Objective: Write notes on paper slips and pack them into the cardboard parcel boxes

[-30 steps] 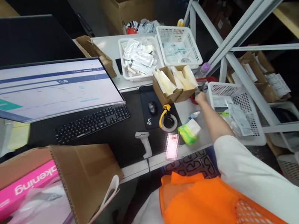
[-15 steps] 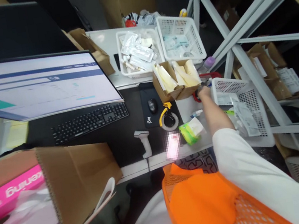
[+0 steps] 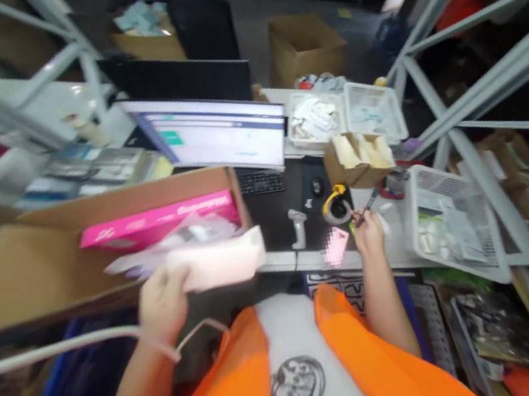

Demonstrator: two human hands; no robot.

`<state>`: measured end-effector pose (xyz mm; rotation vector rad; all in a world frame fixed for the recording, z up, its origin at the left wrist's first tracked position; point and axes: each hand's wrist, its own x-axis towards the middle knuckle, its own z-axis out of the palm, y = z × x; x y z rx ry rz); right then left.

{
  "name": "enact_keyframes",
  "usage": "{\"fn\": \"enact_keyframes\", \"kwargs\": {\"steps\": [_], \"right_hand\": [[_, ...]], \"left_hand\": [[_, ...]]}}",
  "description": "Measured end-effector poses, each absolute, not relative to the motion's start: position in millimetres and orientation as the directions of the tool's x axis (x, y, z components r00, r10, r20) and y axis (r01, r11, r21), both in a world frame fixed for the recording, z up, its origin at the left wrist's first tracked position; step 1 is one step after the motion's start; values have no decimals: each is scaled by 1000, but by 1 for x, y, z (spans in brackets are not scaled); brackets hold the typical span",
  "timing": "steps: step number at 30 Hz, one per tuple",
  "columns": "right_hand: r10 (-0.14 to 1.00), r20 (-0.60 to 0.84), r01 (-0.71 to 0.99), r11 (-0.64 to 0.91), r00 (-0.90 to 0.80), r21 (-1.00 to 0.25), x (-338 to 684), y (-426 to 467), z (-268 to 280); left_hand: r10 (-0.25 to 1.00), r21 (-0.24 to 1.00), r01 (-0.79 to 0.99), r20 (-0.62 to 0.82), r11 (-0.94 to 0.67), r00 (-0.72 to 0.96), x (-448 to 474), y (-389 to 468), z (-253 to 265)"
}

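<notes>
My left hand (image 3: 163, 306) is closed on the end of a pale pinkish-white rectangular packet (image 3: 221, 260), blurred by motion. It is over the front edge of an open cardboard box (image 3: 18, 276), which holds a long pink box (image 3: 162, 222) and crumpled clear plastic (image 3: 193, 230). A whitish cord (image 3: 90, 338) crosses near my left wrist. Over the right of the desk, my right hand (image 3: 370, 234) grips a dark pen (image 3: 370, 204). Close to that hand lie a tape roll with a yellow holder (image 3: 335, 205) and a pixelated pink item (image 3: 335, 247).
A scanner (image 3: 298, 227), mouse (image 3: 317, 186) and keyboard (image 3: 262, 181) sit before the monitor (image 3: 217, 131). Behind my right hand stand small cartons with envelopes (image 3: 361, 171). White baskets (image 3: 492, 241) stand right and at the back; metal frame bars (image 3: 480, 182) rise at the right.
My view has swung left and back. My right hand has drawn back from beside the cartons and now shows a pen. My left hand has come up with the pale packet.
</notes>
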<state>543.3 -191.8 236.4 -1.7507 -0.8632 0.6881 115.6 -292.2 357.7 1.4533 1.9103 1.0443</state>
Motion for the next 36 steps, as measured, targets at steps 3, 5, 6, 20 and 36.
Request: {"fn": "enact_keyframes", "kwargs": {"steps": [3, 5, 6, 20, 36], "right_hand": [[924, -82, -197, -7, 373, -980, 484, -234, 253], [952, -50, -340, 58, 302, -939, 454, -256, 267], [954, -27, -307, 69, 298, -949, 442, -266, 273], [907, 46, 221, -52, 418, -974, 347, -359, 292], [901, 161, 743, 424, -403, -518, 212, -245, 432]], "left_hand": [[954, 946, 305, -10, 106, -300, 99, -283, 358], [971, 989, 139, -16, 50, -238, 82, -277, 358], [974, 996, 87, 1, 19, -227, 70, -275, 358], [987, 765, 627, -69, 146, -145, -124, -171, 394], [877, 958, 183, 113, -221, 466, 3, -207, 412]]}}
